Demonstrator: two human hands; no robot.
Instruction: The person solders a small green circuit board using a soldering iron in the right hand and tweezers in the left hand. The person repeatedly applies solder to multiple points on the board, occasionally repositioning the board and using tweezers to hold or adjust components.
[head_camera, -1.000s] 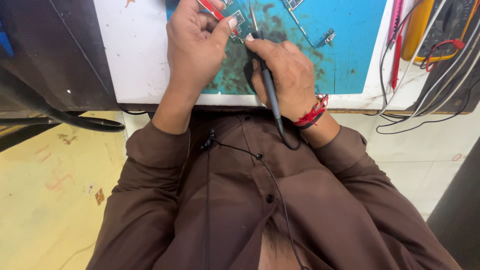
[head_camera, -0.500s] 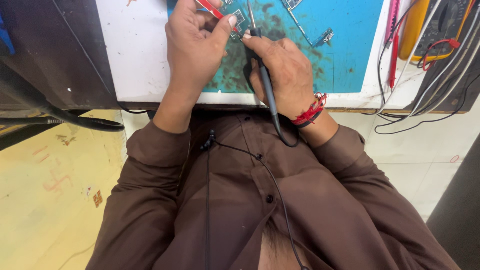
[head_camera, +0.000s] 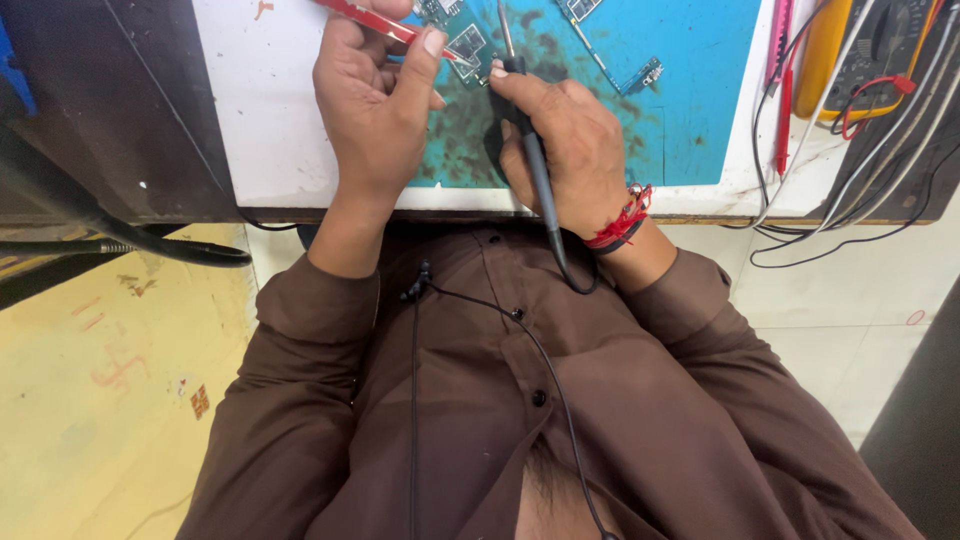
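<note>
Moved: both hands stay put since earlier.
Left hand (head_camera: 375, 105): pinches red tool (head_camera: 365, 17).
Right hand (head_camera: 570, 150): grips black soldering iron (head_camera: 535, 165) over small circuit board (head_camera: 466, 45), blue mat (head_camera: 690, 90).

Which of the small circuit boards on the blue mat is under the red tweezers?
The leftmost small circuit board, beside the left hand; the other boards lie farther right, untouched.

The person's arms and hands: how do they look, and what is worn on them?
Both arms wear long dark brown sleeves pushed back a little, so the forearms show bare. The left hand wears nothing, no ring or glove. The right hand is also ungloved; its wrist carries a band of red thread with a dark strand beside it. The fingernails are short.
</note>
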